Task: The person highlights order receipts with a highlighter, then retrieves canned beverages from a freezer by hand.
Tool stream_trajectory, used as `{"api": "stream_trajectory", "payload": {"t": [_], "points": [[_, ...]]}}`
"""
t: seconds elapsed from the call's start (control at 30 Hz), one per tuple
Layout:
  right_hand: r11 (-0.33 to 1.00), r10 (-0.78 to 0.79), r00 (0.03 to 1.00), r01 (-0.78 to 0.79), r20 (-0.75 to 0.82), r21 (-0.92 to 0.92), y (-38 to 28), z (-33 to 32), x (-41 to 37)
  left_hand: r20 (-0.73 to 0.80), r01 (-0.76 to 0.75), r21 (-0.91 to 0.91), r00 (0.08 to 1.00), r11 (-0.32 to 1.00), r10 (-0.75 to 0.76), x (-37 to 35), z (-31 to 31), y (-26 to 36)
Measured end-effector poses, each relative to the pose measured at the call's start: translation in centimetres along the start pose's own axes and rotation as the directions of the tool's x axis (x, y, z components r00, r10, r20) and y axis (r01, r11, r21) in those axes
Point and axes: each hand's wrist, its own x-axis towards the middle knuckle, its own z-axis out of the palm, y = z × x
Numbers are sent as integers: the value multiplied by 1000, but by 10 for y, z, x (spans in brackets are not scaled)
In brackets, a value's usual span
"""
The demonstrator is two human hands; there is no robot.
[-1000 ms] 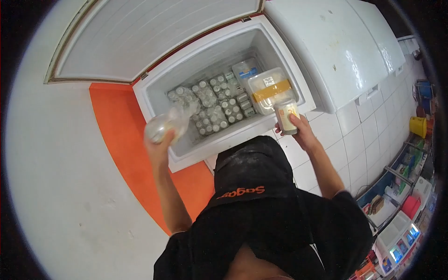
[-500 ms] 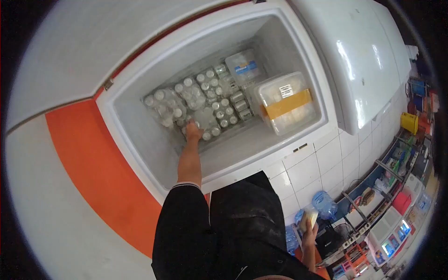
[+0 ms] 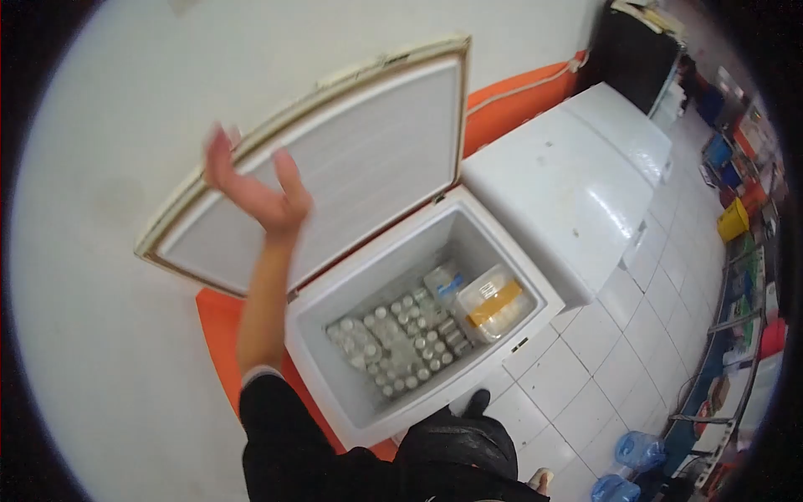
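Wall [image 3: 92, 276], white and bare, fills my far left, with an orange band [image 3: 219, 322] low down behind the freezer. My left grip [image 3: 255, 197] is raised at arm's length in front of it. It is wide open, with the palm turned up and back, the fingers spread and nothing held.

Directly behind it stands the freezer lid [image 3: 376, 151], propped open and leaning back toward the wall. Its long free edge runs from lower left to upper right, and my fingertips sit just under the left stretch of that edge, over the ribbed inner panel. Whether they touch it I cannot tell. The hinge side lies lower and to the right of my wrist.

Below is the open chest freezer [image 3: 322, 368]. Rows of small capped bottles [image 3: 401, 339] are packed across its floor, and a clear lidded tub with an orange band [image 3: 493, 303] sits at the right end, touching them.

Farther right, a second freezer [image 3: 556, 197] stands shut, butted against the first. Beyond it are white floor tiles [image 3: 585, 360] and blue water jugs [image 3: 636, 449]. My right grip is out of sight, so the left one is the nearer to the lid.
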Motion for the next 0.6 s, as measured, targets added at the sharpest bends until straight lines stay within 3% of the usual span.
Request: {"api": "stream_trajectory", "payload": {"t": [0.03,0.07,0.1,0.13,0.17,0.2,0.27,0.3,0.33,0.37,0.4,0.43,0.47,0.5,0.53,0.57,0.6], "points": [[985,82,995,-89,50,150,1,1,11,-82,-74,-66,994,995,68,51,21,1],[981,61,994,-77,90,176,2,8,28,-59,-143,66,987,988,147,89,37,-14],[990,-91,995,87,38,108,6,17,35,38,-160,157,987,974,156,115,54,-29],[971,-237,971,238,-29,37,15,27,28,245,25,161,967,987,-65,127,74,-46],[926,-376,921,375,-98,-33,28,33,18,448,194,193,855,962,-262,129,92,-62],[861,-509,844,499,-168,-103,40,33,10,594,204,277,732,939,-334,116,105,-82],[899,-431,880,438,-200,-10,49,25,23,781,98,428,460,899,-422,53,141,-134],[879,-439,865,470,-243,81,53,20,21,740,138,578,327,804,-588,17,146,-139],[882,-440,837,471,-325,21,57,21,22,688,16,623,465,782,-557,16,133,-85],[895,-421,812,445,-403,-38,67,19,23,636,56,706,390,706,-666,31,128,-49],[876,-440,811,482,-386,15,76,6,34,591,155,722,369,674,-718,35,127,-33],[869,-416,799,490,-433,69,81,3,38,618,117,695,406,710,-673,34,124,-18],[867,-396,783,491,-479,85,82,-4,34,633,-40,723,439,690,-637,34,116,15],[869,-375,787,483,-491,111,89,-3,31,680,-96,673,470,733,-563,30,103,47],[870,-353,726,487,-590,79,90,-1,29,708,-147,641,492,754,-506,24,94,73],[874,-342,652,485,-676,26,78,-8,30,706,-154,652,481,742,-521,15,99,94],[875,-380,633,482,-674,-41,28,-66,36,734,-152,553,554,819,-393,-7,88,108]]}}
